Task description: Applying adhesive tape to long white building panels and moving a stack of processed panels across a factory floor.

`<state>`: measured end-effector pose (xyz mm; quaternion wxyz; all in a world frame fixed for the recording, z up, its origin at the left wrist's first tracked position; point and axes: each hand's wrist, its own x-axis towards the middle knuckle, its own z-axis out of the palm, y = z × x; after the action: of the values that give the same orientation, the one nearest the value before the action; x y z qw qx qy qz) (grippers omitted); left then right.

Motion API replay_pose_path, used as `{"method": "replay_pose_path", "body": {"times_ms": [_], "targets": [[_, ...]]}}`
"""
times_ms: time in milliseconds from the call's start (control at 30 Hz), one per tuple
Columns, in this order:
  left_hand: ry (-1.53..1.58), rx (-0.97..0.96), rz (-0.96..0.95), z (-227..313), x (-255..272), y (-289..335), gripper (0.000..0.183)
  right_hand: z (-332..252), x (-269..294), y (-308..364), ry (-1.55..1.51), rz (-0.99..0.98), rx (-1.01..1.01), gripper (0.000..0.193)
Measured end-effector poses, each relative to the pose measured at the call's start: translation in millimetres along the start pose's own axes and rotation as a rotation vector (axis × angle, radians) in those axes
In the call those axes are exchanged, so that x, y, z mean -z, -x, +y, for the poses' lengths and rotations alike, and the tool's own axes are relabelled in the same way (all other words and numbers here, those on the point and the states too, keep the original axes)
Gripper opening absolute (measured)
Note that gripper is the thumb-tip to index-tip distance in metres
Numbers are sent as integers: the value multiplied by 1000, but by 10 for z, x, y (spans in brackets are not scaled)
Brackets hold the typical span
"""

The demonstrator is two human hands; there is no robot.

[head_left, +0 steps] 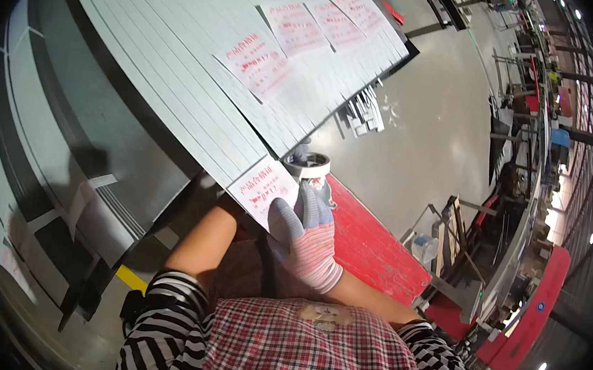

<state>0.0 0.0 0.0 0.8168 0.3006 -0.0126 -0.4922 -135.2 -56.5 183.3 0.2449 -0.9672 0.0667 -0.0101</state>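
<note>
1. Left hand of mine is hidden beneath the pale strips, so I cannot tell how far it is open or what it has hold of. Only my left forearm shows, going under their near end; probably the hand is there to support them from below.
2. Long pale strips lie close side by side, slanting away from me. I suppose they are kept so to make one flat surface.
3. On top of them, farther off, rest four similar cards with red print, spread apart, perhaps so that each keeps its own place.
4. Nearest to me, one white card is at the strips' near end, its printed face upward.
5. Right hand, in a striped glove, is half closed. Its thumb lies upon the card's lower corner, I think to keep it from sliding. Its other fingers bend toward the tape; whether they truly grip something, I cannot tell.
6. Just beyond these fingers is the tape roll, beside the card, maybe to be within easy reach.
7. Farther right, a red panel slants below my right hand.
</note>
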Motion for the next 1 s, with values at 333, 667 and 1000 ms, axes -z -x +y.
{"method": "replay_pose_path", "body": {"times_ms": [333, 667, 1000], "targets": [[-118, -40, 343, 161, -74, 2211, 31, 68, 92, 58, 96, 87, -14, 74], [-2081, -565, -70, 474, -422, 1075, 62, -119, 981, -456, 252, -22, 759, 48], [-1900, 220, 301, 919, -1450, 1214, 66, 797, 450, -1164, 247, -684, 180, 29]]}}
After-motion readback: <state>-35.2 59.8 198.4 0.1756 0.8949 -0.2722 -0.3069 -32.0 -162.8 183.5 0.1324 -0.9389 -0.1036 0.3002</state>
